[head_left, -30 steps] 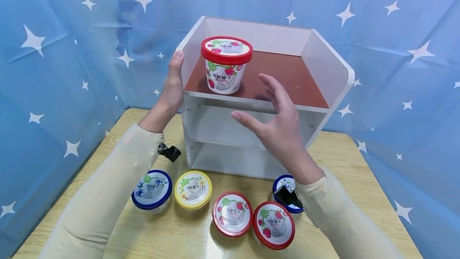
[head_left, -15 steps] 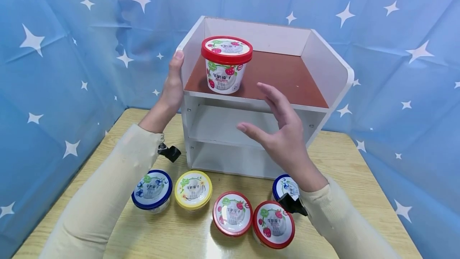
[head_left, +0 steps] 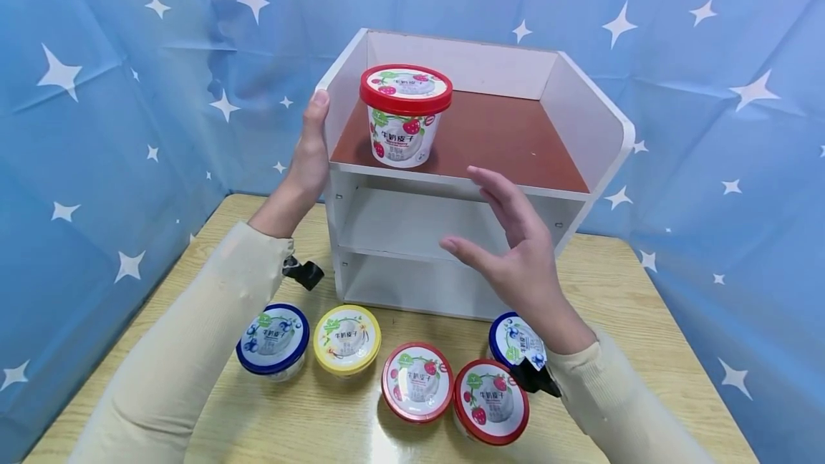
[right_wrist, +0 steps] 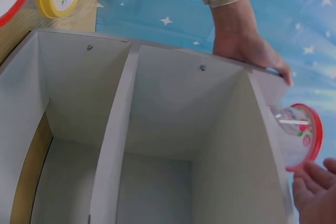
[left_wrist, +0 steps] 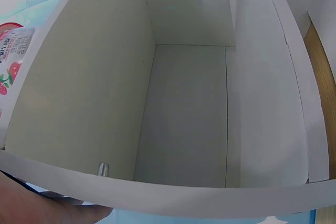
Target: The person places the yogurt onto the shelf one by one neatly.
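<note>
A strawberry ice cream tub (head_left: 407,117) with a red lid stands upright on the brown top of a small white shelf unit (head_left: 419,220), near its left side. My left hand (head_left: 311,156) rests against the outside of the unit's left side panel, fingertip at the front edge. In the left wrist view, fingers of that left hand (left_wrist: 47,205) show behind the panel edge. My right hand (head_left: 518,249) hovers before the unit's right half, thumb and fingers spread apart, holding nothing. The tub (right_wrist: 299,137) also appears beyond the right hand (right_wrist: 317,192) in the right wrist view.
On the wooden table (head_left: 309,421) before the unit stand a blue-lidded tub (head_left: 273,339), a yellow-lidded tub (head_left: 346,339), two red-lidded tubs (head_left: 417,383) (head_left: 491,403) and another blue-lidded tub (head_left: 518,339). Blue star-patterned curtains (head_left: 148,92) surround the table.
My right hand has drawn back from the tub, moving a little right and down. The left hand and all the tubs have stayed where they were.
</note>
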### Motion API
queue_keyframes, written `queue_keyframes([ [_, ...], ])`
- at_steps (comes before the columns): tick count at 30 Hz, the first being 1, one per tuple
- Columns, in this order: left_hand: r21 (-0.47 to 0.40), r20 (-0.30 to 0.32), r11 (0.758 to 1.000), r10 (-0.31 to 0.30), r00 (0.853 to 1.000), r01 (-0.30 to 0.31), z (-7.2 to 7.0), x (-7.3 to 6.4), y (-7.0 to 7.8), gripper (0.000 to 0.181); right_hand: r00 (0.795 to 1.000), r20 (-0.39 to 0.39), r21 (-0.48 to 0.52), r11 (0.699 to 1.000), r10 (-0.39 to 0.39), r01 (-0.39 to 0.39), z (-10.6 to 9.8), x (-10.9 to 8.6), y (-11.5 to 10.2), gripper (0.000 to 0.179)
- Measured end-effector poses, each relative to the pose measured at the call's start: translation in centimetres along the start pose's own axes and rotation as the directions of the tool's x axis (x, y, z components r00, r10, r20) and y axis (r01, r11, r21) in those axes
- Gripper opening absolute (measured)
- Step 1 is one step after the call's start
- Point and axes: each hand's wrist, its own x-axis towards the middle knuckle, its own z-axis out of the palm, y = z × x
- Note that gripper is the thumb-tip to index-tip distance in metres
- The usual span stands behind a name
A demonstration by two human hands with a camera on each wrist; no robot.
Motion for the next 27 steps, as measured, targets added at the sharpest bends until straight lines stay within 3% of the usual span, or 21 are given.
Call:
queue_keyframes([
  [9,-0.005,-0.006,1.0,0.002,1.0,-0.002,0.0,-0.1,-0.1,0.062,1.0,0.016,0.07,0.997,-0.02,0.019,-0.7,-1.1,0.5,0.077],
  [27,0.019,-0.012,1.0,-0.017,1.0,0.017,0.0,0.0,-0.1,0.061,0.998,0.056,0.079,0.997,0.006,-0.011,-2.5,-3.5,2.2,0.078],
])
